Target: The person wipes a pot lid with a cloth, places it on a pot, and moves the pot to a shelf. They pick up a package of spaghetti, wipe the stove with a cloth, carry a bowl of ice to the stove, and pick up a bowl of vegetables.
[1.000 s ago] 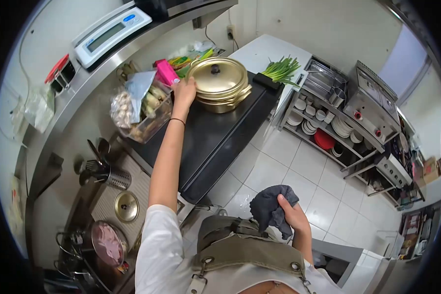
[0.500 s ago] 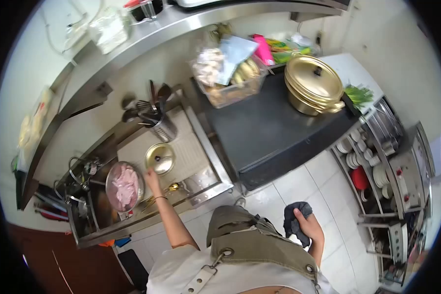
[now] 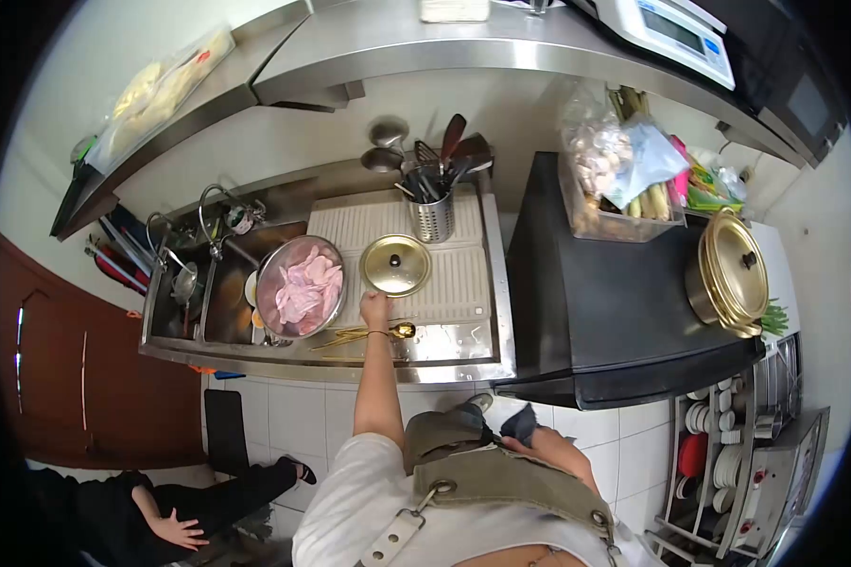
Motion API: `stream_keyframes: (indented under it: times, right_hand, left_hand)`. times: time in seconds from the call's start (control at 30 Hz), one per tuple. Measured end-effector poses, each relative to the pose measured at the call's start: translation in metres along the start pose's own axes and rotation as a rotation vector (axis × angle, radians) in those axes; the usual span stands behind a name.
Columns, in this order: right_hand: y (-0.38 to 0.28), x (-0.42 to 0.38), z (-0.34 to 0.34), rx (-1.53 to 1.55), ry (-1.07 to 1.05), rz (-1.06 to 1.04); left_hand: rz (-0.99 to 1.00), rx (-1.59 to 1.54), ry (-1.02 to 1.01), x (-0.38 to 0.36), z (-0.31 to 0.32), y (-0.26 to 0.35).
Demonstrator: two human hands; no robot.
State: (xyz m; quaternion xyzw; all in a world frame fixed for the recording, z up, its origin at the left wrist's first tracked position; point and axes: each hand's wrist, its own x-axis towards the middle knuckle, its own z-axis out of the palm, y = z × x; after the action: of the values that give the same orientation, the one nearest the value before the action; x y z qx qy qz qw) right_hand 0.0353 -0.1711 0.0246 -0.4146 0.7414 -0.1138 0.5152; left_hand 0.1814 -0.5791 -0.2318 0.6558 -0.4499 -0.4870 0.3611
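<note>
My left hand (image 3: 375, 305) is closed at the near edge of a round gold lid (image 3: 395, 266) with a black knob, which lies on the ribbed drainboard (image 3: 463, 283). Its fingertips are too small to make out. Low near my waist, my right hand (image 3: 539, 446) is wrapped round a dark cloth (image 3: 520, 422). Left of the lid stands a metal bowl (image 3: 335, 307) of raw pink meat (image 3: 304, 286). Gold utensils (image 3: 402, 331) lie in front of the lid, and a perforated holder (image 3: 434, 219) of dark utensils stands behind it.
Two sink basins with faucets (image 3: 216, 219) are at left. A black counter (image 3: 624, 293) at right bears a plastic bin (image 3: 624, 227) and a gold pot (image 3: 704, 283). A steel shelf (image 3: 397, 55) runs overhead. Another person's hand (image 3: 178, 531) shows at lower left.
The view has swung left, bringing another person into sight. My left hand stays at the lid. My right hand, with the dark cloth, is now closer to my waist.
</note>
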Motion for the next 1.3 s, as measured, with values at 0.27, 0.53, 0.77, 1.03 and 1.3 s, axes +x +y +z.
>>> stream_keyframes:
  times: [0.27,0.53,0.77,1.03,1.3]
  right_hand:
    - [-0.043,0.060,-0.001,0.457,0.266,-0.420]
    - [-0.118,0.151,-0.013,0.306,0.521,-0.792]
    - [-0.165,0.162,-0.025,-0.339,0.912,-0.746]
    - [-0.169,0.156,-0.057,0.145,1.182,-0.734]
    - [-0.161,0.134,-0.035,-0.080,1.138,-1.150]
  left_hand:
    - [0.095,-0.580,-0.121,-0.086,-0.037,0.080]
    - [0.306,-0.423,-0.272,-0.181,-0.045,0.135]
    - [0.706,-0.180,-0.086,-0.233,-0.048,0.154]
    - [0.940,-0.163,-0.015,-0.258,-0.053,0.155]
    - [0.489,-0.516,-0.041,-0.263,-0.042,0.194]
